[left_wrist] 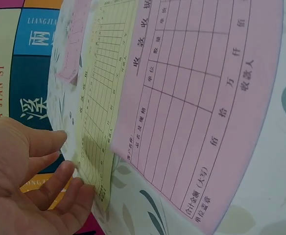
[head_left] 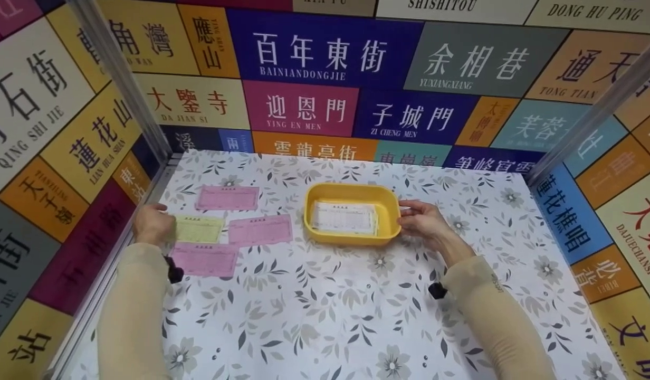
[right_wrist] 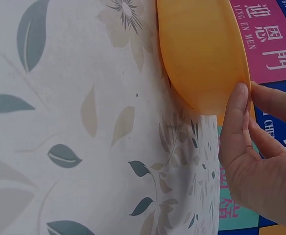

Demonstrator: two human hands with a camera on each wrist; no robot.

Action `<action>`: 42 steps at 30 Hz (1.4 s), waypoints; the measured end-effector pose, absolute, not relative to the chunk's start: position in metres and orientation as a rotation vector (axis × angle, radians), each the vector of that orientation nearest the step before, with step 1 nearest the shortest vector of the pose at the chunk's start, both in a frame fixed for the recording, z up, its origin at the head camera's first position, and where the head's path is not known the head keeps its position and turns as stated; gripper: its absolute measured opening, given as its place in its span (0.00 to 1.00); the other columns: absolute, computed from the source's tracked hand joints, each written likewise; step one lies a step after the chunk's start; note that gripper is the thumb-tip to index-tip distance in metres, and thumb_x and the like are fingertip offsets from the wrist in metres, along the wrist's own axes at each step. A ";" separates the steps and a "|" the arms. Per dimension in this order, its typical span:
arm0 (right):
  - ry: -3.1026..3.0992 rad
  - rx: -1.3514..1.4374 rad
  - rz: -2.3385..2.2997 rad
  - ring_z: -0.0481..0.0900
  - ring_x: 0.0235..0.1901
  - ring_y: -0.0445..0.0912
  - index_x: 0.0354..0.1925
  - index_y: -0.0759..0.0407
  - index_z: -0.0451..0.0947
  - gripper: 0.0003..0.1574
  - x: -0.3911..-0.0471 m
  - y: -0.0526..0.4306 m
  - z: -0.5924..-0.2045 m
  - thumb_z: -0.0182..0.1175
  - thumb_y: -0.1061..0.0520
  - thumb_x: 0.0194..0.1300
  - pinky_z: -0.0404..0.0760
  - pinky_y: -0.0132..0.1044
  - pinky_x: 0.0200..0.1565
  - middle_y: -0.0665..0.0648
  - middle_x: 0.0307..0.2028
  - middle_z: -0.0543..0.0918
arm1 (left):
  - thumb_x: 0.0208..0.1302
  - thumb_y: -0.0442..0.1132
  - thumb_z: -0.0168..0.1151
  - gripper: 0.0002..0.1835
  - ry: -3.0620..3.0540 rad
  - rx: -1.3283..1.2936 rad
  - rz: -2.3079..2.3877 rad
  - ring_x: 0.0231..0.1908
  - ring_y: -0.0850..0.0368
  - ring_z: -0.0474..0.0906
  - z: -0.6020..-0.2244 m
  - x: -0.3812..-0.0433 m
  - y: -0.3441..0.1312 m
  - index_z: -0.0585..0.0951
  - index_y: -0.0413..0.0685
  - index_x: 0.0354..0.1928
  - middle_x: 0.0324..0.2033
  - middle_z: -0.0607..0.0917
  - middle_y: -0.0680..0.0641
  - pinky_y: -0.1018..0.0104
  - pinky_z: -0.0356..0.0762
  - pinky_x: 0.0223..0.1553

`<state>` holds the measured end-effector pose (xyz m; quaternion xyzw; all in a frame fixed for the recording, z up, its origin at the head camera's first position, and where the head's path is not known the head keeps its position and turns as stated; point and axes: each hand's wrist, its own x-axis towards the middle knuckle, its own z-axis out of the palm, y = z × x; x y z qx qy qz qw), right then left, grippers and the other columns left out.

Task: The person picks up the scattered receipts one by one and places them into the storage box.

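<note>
A yellow plastic basin (head_left: 351, 238) stands right of centre on the table, with a stack of white receipt slips (head_left: 342, 217) lying inside. My right hand (head_left: 428, 224) pinches the basin's right rim; in the right wrist view the thumb and fingers (right_wrist: 238, 105) are on either side of that rim. My left hand (head_left: 152, 224) is at the left end of a yellow receipt slip (head_left: 199, 230). In the left wrist view its fingers are loosely bent, thumb apart, fingertips by the slip's edge; contact is hard to tell. Three pink receipt slips (head_left: 227, 198) lie around the yellow one.
A white cloth with a leaf and flower print (head_left: 314, 306) covers the table. Panels with colourful place-name signs (head_left: 325, 47) enclose it at the back and both sides. Metal frame posts (head_left: 140, 84) stand at the back corners.
</note>
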<state>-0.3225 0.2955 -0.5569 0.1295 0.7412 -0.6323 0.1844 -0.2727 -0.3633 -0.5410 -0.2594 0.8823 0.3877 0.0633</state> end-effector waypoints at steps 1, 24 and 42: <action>2.089 0.362 -1.785 0.92 0.44 0.44 0.83 0.54 0.72 0.46 -0.322 0.296 -0.557 0.70 0.69 0.72 0.94 0.36 0.47 0.59 0.62 0.87 | 0.76 0.36 0.53 0.35 2.672 -0.789 1.167 0.71 0.35 0.73 -0.537 -0.271 -0.361 0.70 0.39 0.83 0.78 0.73 0.27 0.42 0.74 0.76; 2.079 0.342 -1.799 0.89 0.39 0.42 0.82 0.54 0.73 0.44 -0.322 0.297 -0.557 0.69 0.69 0.72 0.93 0.34 0.45 0.55 0.54 0.87 | 0.78 0.34 0.54 0.24 2.717 -0.758 1.078 0.73 0.30 0.72 -0.524 -0.261 -0.367 0.82 0.34 0.71 0.74 0.78 0.25 0.36 0.69 0.79; 2.107 0.323 -1.780 0.90 0.38 0.40 0.82 0.56 0.72 0.43 -0.319 0.297 -0.558 0.68 0.69 0.74 0.94 0.37 0.50 0.55 0.54 0.88 | 0.75 0.37 0.59 0.22 2.773 -0.847 1.175 0.74 0.30 0.72 -0.563 -0.290 -0.398 0.89 0.38 0.64 0.71 0.84 0.31 0.42 0.68 0.79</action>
